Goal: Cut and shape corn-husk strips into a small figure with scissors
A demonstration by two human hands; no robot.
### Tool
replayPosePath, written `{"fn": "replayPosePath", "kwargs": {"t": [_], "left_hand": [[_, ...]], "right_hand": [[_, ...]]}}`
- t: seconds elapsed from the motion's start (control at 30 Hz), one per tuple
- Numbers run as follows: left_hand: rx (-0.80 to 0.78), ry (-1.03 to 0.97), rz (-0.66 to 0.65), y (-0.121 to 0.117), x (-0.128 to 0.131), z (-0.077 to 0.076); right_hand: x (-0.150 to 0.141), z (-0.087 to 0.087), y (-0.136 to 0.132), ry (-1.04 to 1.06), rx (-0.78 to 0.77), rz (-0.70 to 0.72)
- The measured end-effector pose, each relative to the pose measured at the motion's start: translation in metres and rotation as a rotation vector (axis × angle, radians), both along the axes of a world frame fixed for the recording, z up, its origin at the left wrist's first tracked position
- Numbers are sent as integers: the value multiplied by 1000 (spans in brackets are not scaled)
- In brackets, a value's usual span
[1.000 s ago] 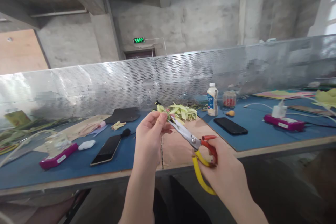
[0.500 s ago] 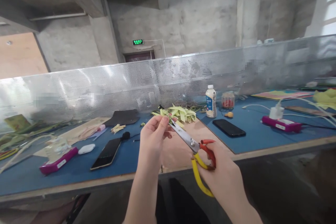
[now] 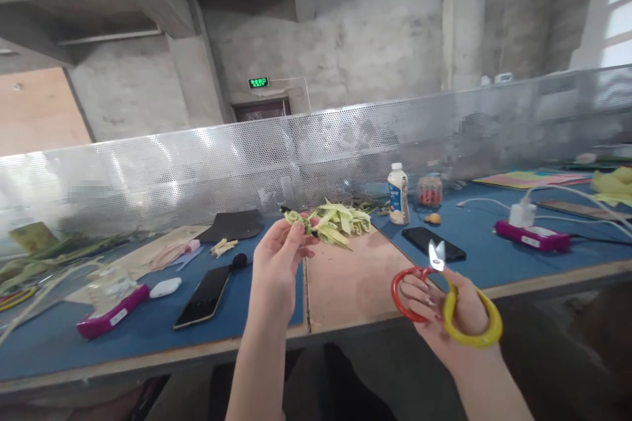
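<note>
Between the thumb and fingers of my left hand is a small bundle of green leaf strips with dark ends. Its exact shape is partly hidden by the fingers. My right hand, off to the right, has its fingers through the handles of a pair of scissors, one loop red and one yellow. The blades point up and away, slightly parted, with nothing between them. Behind the left hand, a pile of pale green husk-like leaves lies on a light brown board.
Right of the board are a black phone, a white bottle, a jar with red contents and a purple power strip. Another phone and purple power strip lie left. A perforated metal screen stands behind.
My right hand has drawn the scissors away from the left hand to the right and turned the blades upward. The left hand has shifted slightly left, still gripping the green bundle.
</note>
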State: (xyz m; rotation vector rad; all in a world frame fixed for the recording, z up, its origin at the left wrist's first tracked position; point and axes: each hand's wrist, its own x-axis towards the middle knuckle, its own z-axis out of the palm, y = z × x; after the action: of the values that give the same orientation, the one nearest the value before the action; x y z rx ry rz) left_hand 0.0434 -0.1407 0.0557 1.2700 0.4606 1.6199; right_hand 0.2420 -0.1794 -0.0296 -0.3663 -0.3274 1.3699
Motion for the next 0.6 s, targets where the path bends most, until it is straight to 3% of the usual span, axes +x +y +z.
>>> {"fn": "replayPosePath", "kwargs": {"t": [0.27,0.5,0.6], "left_hand": [[-19,-52,-18,1,-4,-8],[-6,-7,-104,1,4,-17],[-17,5,-134,1,8,-20]], "right_hand": [[-24,-12,3,-267,4,-208],[-33,-36,-6,-733,-52,-474],[-37,-42,-15,-1073,-102,-654]]}}
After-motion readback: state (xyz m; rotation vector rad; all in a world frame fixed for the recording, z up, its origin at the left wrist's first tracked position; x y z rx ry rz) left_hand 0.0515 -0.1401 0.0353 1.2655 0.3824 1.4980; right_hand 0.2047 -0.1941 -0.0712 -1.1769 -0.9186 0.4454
